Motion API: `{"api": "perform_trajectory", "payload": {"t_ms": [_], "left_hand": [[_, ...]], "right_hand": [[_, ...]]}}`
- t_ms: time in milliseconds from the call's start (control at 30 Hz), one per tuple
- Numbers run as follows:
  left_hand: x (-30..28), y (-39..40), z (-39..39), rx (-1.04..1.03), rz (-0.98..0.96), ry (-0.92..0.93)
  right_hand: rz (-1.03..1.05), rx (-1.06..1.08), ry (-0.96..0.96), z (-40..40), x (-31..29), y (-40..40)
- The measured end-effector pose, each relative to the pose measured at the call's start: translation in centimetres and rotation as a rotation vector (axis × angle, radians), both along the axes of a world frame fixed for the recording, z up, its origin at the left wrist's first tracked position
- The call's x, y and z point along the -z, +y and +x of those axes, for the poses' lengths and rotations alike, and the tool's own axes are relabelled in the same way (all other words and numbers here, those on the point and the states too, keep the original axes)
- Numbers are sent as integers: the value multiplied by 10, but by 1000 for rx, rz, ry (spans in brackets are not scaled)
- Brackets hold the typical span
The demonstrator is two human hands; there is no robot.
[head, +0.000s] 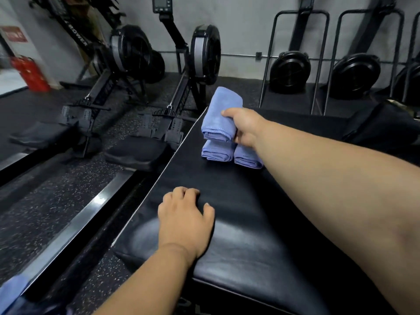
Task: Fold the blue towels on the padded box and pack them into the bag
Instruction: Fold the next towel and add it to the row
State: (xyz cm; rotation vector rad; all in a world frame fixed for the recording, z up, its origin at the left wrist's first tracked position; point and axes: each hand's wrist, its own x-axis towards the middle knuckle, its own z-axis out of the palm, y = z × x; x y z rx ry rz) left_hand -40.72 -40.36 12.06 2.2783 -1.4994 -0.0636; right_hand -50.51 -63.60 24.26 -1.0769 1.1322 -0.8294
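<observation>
Right hand (244,128): mine, gripping the top towel (220,114) at upper centre.
Left hand (186,219): fingers loosely curled, resting on the box (250,235), holding nothing.
Stack: two folded towels (231,153) beneath, near the box's left edge.
Bag (381,126): dark, right edge of frame.
Risk: my one-handed grip may let the fold unroll, or knock the lower pair to the floor.

Two black rowers stand on the speckled floor (68,201) to the left, side by side: the left rower (127,53) and the right rower (204,53), each with a round flywheel housing, footrests and a padded seat on a long rail. A red extinguisher (29,73) stands by the far left wall. More rowers (293,69) are stored upright against the grey back wall (245,26).
</observation>
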Motion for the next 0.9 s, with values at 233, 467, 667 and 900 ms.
{"api": "perform_trajectory", "payload": {"t_ms": [233,467,667,900], "left_hand": [[3,-4,1,-9,-26,-7],[6,-3,1,-10,-30,-21],[4,-5,0,-4,-21,-38],[6,-3,0,-4,-30,-44]], "right_hand": [[29,52,262,24,36,-43],[-173,90,524,25,35,-42],[-160,39,529,15,32,-25],[-460,-22,972,6,27,-7]]}}
